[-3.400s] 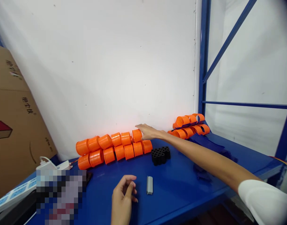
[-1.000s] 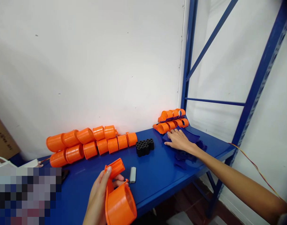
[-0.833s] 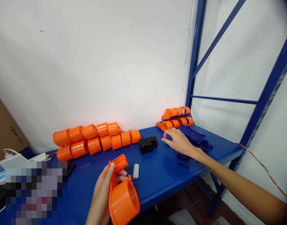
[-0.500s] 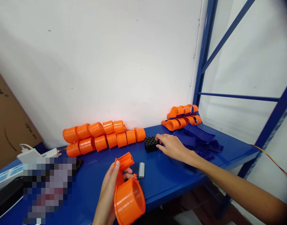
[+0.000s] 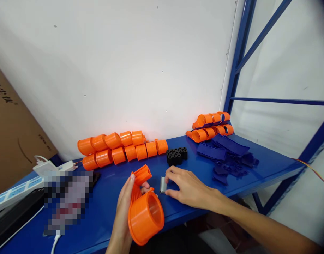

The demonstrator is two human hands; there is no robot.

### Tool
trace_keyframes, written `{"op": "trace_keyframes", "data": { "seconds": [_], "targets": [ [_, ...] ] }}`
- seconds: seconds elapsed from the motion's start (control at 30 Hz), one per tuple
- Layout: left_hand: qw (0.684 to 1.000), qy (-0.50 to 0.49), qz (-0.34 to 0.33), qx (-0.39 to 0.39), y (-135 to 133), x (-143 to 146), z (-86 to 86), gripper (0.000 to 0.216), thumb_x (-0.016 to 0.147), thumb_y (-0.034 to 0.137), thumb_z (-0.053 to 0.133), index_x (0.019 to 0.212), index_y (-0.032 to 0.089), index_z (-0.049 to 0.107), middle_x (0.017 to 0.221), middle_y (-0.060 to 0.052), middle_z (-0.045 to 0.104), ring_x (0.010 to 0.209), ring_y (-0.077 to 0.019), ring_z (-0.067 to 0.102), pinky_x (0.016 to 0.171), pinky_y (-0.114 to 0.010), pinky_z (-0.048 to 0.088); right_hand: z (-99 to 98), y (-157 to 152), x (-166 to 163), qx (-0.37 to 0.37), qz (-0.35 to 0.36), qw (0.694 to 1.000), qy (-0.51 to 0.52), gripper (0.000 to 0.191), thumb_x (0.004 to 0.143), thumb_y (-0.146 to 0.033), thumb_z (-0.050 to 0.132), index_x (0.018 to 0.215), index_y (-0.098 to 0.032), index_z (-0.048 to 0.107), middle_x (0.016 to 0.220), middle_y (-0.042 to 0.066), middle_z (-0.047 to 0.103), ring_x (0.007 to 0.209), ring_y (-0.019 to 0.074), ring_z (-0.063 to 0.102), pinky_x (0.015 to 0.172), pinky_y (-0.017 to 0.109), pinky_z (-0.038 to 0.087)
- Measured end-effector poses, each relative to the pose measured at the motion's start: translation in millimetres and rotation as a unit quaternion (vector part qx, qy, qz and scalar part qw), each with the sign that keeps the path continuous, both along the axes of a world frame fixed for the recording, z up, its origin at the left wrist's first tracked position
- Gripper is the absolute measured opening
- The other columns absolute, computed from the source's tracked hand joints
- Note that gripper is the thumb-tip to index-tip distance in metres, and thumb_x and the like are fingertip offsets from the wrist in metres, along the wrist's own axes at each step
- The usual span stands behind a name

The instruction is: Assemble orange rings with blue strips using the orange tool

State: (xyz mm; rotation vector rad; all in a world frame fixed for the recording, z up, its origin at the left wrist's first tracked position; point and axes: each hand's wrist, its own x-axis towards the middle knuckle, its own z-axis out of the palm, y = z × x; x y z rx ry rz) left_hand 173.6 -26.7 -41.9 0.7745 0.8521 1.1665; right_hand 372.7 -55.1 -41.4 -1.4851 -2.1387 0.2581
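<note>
My left hand [image 5: 124, 201] is wrapped around an orange plastic part [image 5: 146, 218], gripping it by its ribbed middle. The part has a wide round ring at its near end and a narrow channelled piece at its far end. My right hand [image 5: 185, 185] is low over the tabletop, its thumb and fingers curved but apart. Its fingertips come up to the right side of a small grey bar [image 5: 163, 185] lying on the table; whether they touch it I cannot tell. Just beyond that hand stands a cluster of short black tubes [image 5: 175, 157].
Two rows of orange rings [image 5: 114, 155] line the wall on the blue table [image 5: 103, 204]. At the right, more orange parts [image 5: 209, 132] stand behind loose dark-blue strips [image 5: 225, 151]. On the left are a power strip [image 5: 21, 192], a blurred object [image 5: 72, 197] and a cardboard box [image 5: 16, 130].
My right hand has moved from the black tubes down and left to the grey bar. More black tubes now show uncovered. My left hand still holds the orange part. The view has shifted slightly.
</note>
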Motion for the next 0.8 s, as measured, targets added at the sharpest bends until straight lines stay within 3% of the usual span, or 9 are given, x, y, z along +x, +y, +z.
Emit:
{"op": "trace_keyframes", "data": {
  "seconds": [0.2,0.33,0.4,0.5,0.57,0.6,0.67,0.8],
  "targets": [
    [0.999,0.024,-0.005,0.032,-2,0,1.3,0.040,0.073,0.052,0.073,0.083,0.015,0.062,0.064,-0.002,0.066,0.052,-0.0178,0.064,0.052,-0.028,0.052,-11.3,11,-16,-0.004,-0.014,1.000,0.026,0.009,0.081,-0.025,0.070,0.086,-0.021,0.064,0.094,0.002,0.064,0.091,0.0195,0.060,0.078,0.030,0.042],
    [0.999,0.036,-0.002,0.035,-2,1,0.4,0.041,0.075,0.055,0.069,0.083,0.015,0.060,0.062,-0.004,0.067,0.049,-0.0187,0.063,0.048,-0.028,0.051,-14.8,14,-9,-0.017,-0.018,0.981,0.191,0.013,0.073,-0.022,0.076,0.079,-0.020,0.065,0.086,0.001,0.066,0.083,0.0181,0.062,0.076,0.029,0.045],
    [0.999,0.034,-0.014,0.035,-1,0,-1.2,0.040,0.077,0.055,0.067,0.083,0.016,0.059,0.060,-0.004,0.066,0.049,-0.0192,0.063,0.047,-0.029,0.051,-14.8,15,-3,-0.072,-0.012,0.927,0.369,0.016,0.075,-0.029,0.074,0.086,-0.020,0.066,0.091,0.003,0.068,0.080,0.0185,0.063,0.068,0.028,0.048],
    [0.998,0.014,-0.043,0.034,2,1,-3.1,0.037,0.077,0.052,0.069,0.084,0.017,0.058,0.061,-0.002,0.066,0.049,-0.0178,0.063,0.048,-0.029,0.053,-15.3,19,3,-0.182,0.018,0.759,0.625,0.024,0.085,-0.039,0.059,0.094,-0.018,0.064,0.105,0.011,0.070,0.082,0.0195,0.067,0.063,0.028,0.052],
    [0.997,0.003,-0.061,0.039,4,1,-3.4,0.036,0.076,0.050,0.071,0.084,0.018,0.057,0.062,-0.001,0.066,0.049,-0.0168,0.063,0.049,-0.028,0.053,-16.9,24,2,-0.204,0.001,0.671,0.713,0.022,0.087,-0.037,0.055,0.090,-0.017,0.063,0.103,0.014,0.071,0.078,0.0187,0.067,0.060,0.028,0.052],
    [0.997,0.002,-0.066,0.044,5,1,-3.5,0.036,0.076,0.050,0.071,0.083,0.018,0.057,0.062,-0.001,0.066,0.049,-0.0164,0.063,0.049,-0.028,0.053,-17.8,26,-1,-0.196,-0.016,0.650,0.734,0.019,0.086,-0.035,0.056,0.087,-0.017,0.063,0.098,0.014,0.072,0.073,0.0180,0.067,0.058,0.027,0.052],
    [0.996,0.002,-0.070,0.052,6,1,-3.9,0.036,0.077,0.050,0.071,0.082,0.018,0.058,0.062,-0.001,0.065,0.049,-0.0156,0.063,0.050,-0.028,0.053,-18.8,30,-8,-0.154,-0.037,0.650,0.743,0.013,0.082,-0.031,0.062,0.082,-0.018,0.061,0.086,0.009,0.071,0.066,0.0160,0.064,0.051,0.024,0.049],
    [0.995,0.004,-0.085,0.054,10,0,-7.2,0.039,0.074,0.053,0.072,0.083,0.018,0.057,0.060,0.000,0.065,0.049,-0.0167,0.063,0.052,-0.031,0.054,-14.8,28,-25,-0.027,-0.032,0.733,0.679,0.023,0.083,-0.040,0.067,0.078,-0.019,0.058,0.063,-0.002,0.058,0.050,0.0106,0.051,0.042,0.021,0.042]
  ]
}}
